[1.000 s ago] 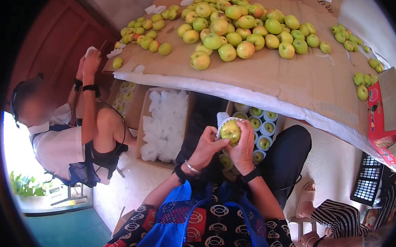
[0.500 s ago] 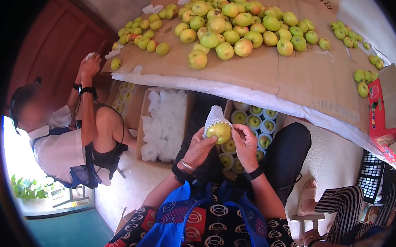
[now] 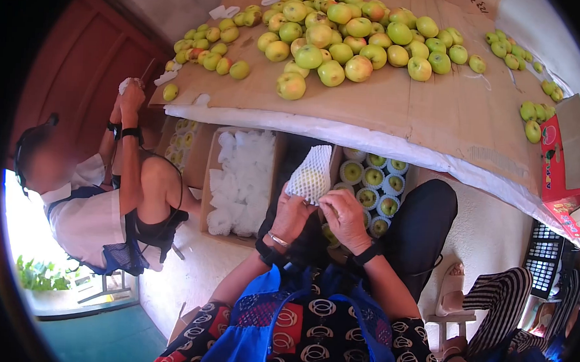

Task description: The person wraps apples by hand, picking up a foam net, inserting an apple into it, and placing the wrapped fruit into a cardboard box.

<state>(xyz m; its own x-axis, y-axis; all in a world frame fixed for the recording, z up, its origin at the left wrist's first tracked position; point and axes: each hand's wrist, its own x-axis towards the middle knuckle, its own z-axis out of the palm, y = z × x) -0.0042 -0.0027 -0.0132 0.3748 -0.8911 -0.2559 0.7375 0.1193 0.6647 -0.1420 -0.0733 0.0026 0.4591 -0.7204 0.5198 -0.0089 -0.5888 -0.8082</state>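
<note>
A white foam net sleeve [image 3: 311, 175] covers an apple that shows faintly through its mesh, with the narrow end of the net pointing up. My left hand [image 3: 289, 218], with a bangle on its wrist, is closed around the lower left side of the wrapped apple. At the net's lower right edge, the fingers of my right hand [image 3: 345, 217] are pinched together on the foam. Below and behind my hands, an open box [image 3: 338, 158] holds rows of apples in foam nets [image 3: 372, 178]. A carton of loose white foam nets [image 3: 241, 179] stands left of my hands.
A pile of green-yellow apples [image 3: 348, 41] lies on the cardboard-covered table [image 3: 435, 116] ahead. At left a seated person [image 3: 95, 205] holds something white. A red apple box [image 3: 559, 160] stands right, above a black crate [image 3: 542, 260]. Another person's striped trousers [image 3: 501, 300] show at lower right.
The foam net has been drawn down over the apple, which was largely bare before. My right hand has moved slightly down, to the net's lower edge. The person at left has raised their hands slightly.
</note>
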